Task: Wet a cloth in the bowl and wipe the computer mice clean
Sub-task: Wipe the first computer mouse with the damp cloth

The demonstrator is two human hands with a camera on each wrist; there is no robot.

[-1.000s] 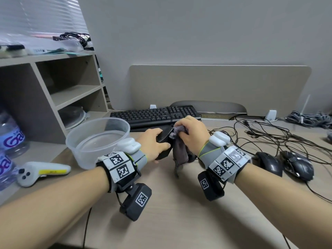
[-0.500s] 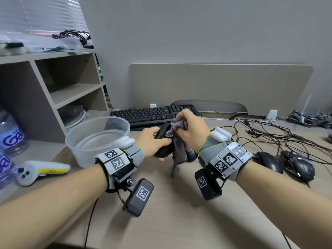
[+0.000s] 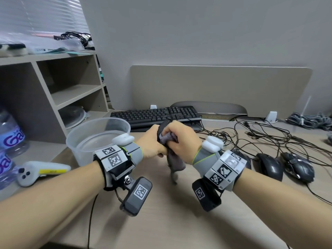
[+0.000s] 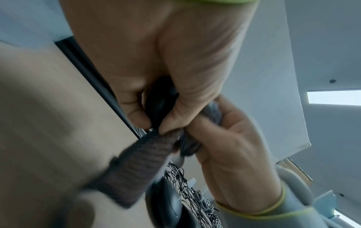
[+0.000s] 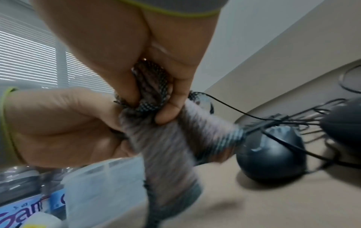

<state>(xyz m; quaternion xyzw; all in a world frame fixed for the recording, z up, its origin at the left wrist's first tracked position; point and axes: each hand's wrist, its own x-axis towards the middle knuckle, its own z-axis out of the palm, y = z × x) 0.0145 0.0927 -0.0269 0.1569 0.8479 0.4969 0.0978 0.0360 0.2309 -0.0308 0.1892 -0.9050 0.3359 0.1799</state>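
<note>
A black wired mouse (image 3: 162, 129) is held above the desk, tilted up on end, with my left hand (image 3: 154, 143) gripping it from the left. In the left wrist view the fingers and thumb curl round the mouse (image 4: 159, 100). My right hand (image 3: 180, 139) clutches a bunched grey cloth (image 3: 168, 138) against the mouse's right side; the cloth's tail (image 3: 175, 164) hangs down to the desk. The cloth (image 5: 152, 92) is pinched between thumb and fingers in the right wrist view. The clear plastic bowl (image 3: 79, 141) stands just left of my left wrist.
Two black mice (image 3: 269, 167) (image 3: 298, 168) lie at the right among tangled cables (image 3: 260, 139), a third (image 3: 247, 159) partly behind my right wrist. A keyboard (image 3: 156, 115) sits behind the hands, a white controller (image 3: 36, 172) and water bottles (image 3: 10, 139) at the left.
Both hands have lifted the mouse a little and tipped it more upright. My right hand has slid the cloth up along the mouse.
</note>
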